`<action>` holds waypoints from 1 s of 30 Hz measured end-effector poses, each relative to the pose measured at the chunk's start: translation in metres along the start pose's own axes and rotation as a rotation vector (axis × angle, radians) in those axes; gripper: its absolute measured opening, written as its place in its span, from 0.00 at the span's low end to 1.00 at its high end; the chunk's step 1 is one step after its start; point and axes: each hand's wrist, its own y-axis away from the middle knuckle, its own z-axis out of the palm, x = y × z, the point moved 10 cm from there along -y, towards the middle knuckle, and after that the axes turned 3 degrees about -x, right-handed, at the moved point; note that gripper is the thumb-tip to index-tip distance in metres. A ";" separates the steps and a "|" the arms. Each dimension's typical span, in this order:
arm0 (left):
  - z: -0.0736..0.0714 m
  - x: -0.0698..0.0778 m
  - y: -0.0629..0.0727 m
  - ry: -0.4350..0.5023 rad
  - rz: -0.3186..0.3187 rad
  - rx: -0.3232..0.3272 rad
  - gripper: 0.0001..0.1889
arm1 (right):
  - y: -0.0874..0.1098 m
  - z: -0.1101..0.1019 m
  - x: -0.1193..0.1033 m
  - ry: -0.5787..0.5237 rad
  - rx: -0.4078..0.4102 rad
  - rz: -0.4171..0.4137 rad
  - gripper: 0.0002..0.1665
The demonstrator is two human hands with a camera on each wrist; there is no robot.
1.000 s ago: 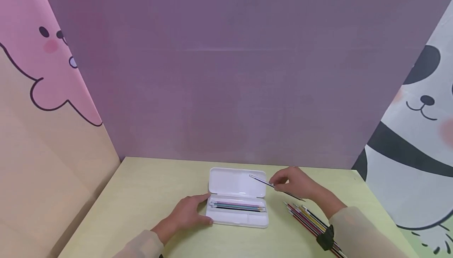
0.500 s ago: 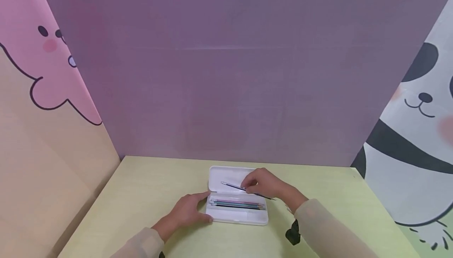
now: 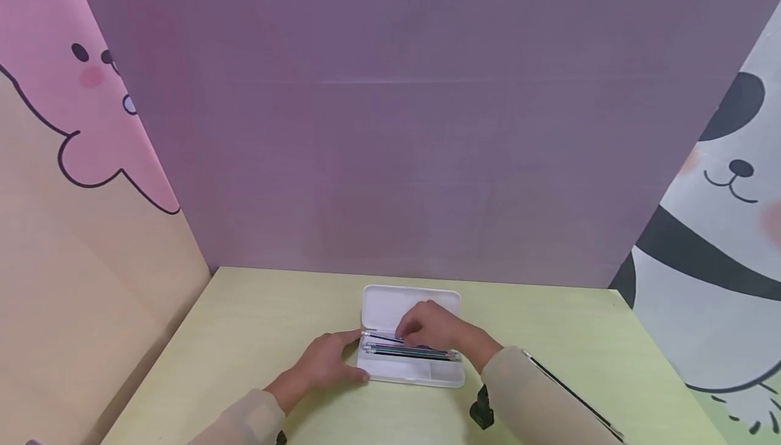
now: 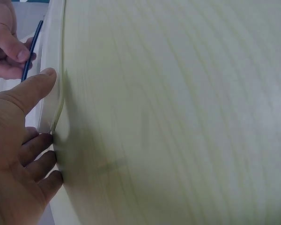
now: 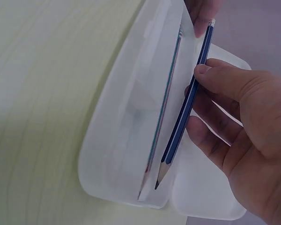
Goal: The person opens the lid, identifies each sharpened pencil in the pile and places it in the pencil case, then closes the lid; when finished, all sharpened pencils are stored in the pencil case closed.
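Observation:
A white pencil case (image 3: pixel 399 372) lies open on the table, its lid (image 3: pixel 381 304) folded back behind it. Between thumb and fingers, my right hand (image 3: pixel 430 326) pinches a dark blue pencil (image 5: pixel 185 110) with pale stripes. This pencil is held slantwise over the case, sharpened tip toward the right end. Several pencils (image 3: pixel 409 353) rest lengthwise in the tray; a teal and pink one (image 5: pixel 164 105) shows beside the held pencil in the right wrist view. My left hand (image 3: pixel 323 363) holds the case's left end, thumb at the front corner and fingers toward the hinge.
Past my right sleeve (image 3: pixel 549 401), part of a dark pencil (image 3: pixel 573 392) shows on the pale wooden table (image 3: pixel 281 309); the sleeve hides what lies beneath it. A purple panel (image 3: pixel 390 160) rises behind the table, with cartoon-printed walls at both sides.
My right hand has carried the dark blue pencil leftward from the table's right side and down over the case. The right sleeve now covers most of the loose pencils. My left hand stays put.

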 end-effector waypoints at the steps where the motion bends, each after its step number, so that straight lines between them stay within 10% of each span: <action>1: 0.000 0.000 0.000 0.002 -0.001 -0.001 0.47 | 0.000 0.002 0.000 -0.004 -0.005 0.002 0.09; 30: 0.001 0.001 -0.001 -0.014 0.041 0.007 0.47 | -0.003 0.018 0.002 0.142 0.021 0.016 0.09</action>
